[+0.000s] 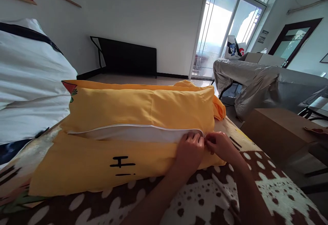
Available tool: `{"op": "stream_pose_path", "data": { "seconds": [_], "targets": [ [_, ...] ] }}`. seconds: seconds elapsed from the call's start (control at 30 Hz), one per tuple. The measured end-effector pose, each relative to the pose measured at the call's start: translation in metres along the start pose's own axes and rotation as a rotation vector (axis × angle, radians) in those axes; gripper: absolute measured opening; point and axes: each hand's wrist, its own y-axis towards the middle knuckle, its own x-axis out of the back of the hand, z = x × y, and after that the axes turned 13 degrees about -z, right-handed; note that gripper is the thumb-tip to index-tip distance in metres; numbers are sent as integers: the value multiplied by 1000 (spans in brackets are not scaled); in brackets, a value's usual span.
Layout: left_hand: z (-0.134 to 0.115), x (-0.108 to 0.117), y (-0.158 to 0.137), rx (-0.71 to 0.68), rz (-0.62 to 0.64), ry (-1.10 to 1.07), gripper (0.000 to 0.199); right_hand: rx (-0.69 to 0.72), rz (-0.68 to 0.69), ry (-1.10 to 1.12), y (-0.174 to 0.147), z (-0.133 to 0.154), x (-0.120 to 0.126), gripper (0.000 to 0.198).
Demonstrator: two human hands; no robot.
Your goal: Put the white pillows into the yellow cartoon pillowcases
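Observation:
A yellow pillowcase [143,107] lies lengthwise in front of me, with a white pillow [143,133] showing through its long gap. White zipper edging [123,126] runs along the upper side of this opening, which gapes from the left end almost to my hands. At the right end, my left hand [190,149] curls its fingers over the lower edge of the opening, gripping the fabric. Close beside it, my right hand [220,145] pinches at the zipper's right end. The zipper pull itself is hidden by the fingers.
Under the pillowcase is a brown-and-white patterned blanket [194,197]. White bedding [30,81] is piled on the left. A cardboard box [279,129] and plastic-covered furniture [258,78] stand to the right. A black panel [128,57] leans by the far wall, near glass doors [215,30].

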Motion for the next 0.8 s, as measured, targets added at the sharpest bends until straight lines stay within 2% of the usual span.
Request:
{"op": "stream_pose_path", "data": {
  "seconds": [0.17,0.33,0.5,0.7,0.8],
  "targets": [
    [1,-6,-1,54,42,-43,12,4,-22,-25,0,-2,-1,17],
    [1,-1,1,108,94,-95,15,21,-52,-76,-1,3,1,16],
    [2,2,2,129,64,-132,15,5,-23,-56,-2,4,2,16],
    [3,-1,3,186,90,-219,15,50,-120,-412,-3,5,-7,14],
    [4,-1,4,235,114,-279,17,83,-165,-456,-5,9,-9,11]
  ]
}}
